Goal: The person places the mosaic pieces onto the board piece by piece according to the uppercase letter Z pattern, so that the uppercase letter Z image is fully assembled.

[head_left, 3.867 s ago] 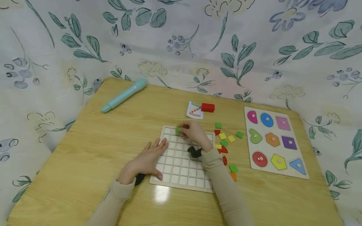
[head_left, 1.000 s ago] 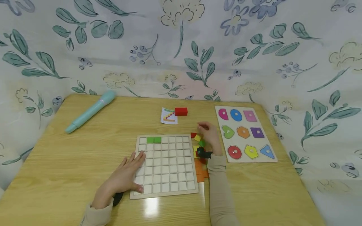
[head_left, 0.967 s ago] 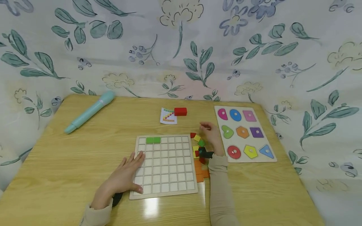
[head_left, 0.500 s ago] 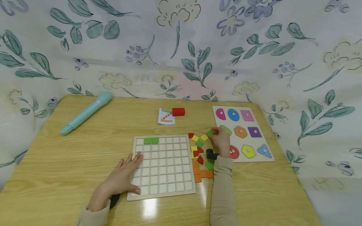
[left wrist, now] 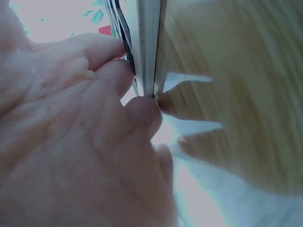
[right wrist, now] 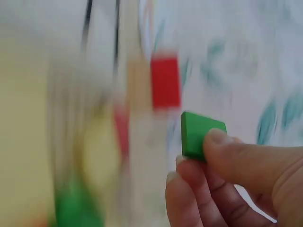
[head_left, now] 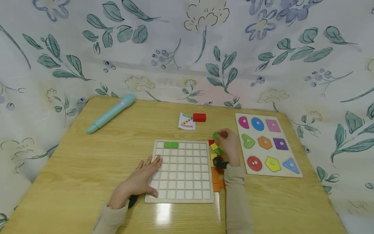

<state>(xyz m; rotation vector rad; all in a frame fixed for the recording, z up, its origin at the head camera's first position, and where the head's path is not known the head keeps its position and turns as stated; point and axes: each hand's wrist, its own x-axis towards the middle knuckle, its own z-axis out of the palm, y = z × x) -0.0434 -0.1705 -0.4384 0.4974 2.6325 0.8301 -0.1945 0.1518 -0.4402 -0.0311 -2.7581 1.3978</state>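
Note:
My right hand (head_left: 230,145) pinches a green square tile (right wrist: 198,135) between thumb and fingers, to the right of the grid board's far corner. My left hand (head_left: 139,182) lies with spread, straight fingers on the left edge of the white grid board (head_left: 183,201). In the left wrist view its fingertips (left wrist: 142,111) are at the board's edge. Two green tiles (head_left: 170,145) sit side by side in the board's far row, beginning at the second cell. Loose yellow tiles (head_left: 214,146), red pieces (head_left: 211,142) and orange tiles (head_left: 216,182) lie along the board's right side, partly hidden by my right hand and wrist camera.
A printed pattern card (head_left: 186,122) lies beyond the board, with a red block (head_left: 199,117) on its edge. A shape puzzle board (head_left: 248,169) with knobbed pieces lies to the right. A teal microphone-shaped object (head_left: 111,113) lies at the far left.
Since the oldest frame, a second green tile has come to lie in the far row. My right hand has picked another green tile from the loose pieces and lifted it leftward. The left hand stays put.

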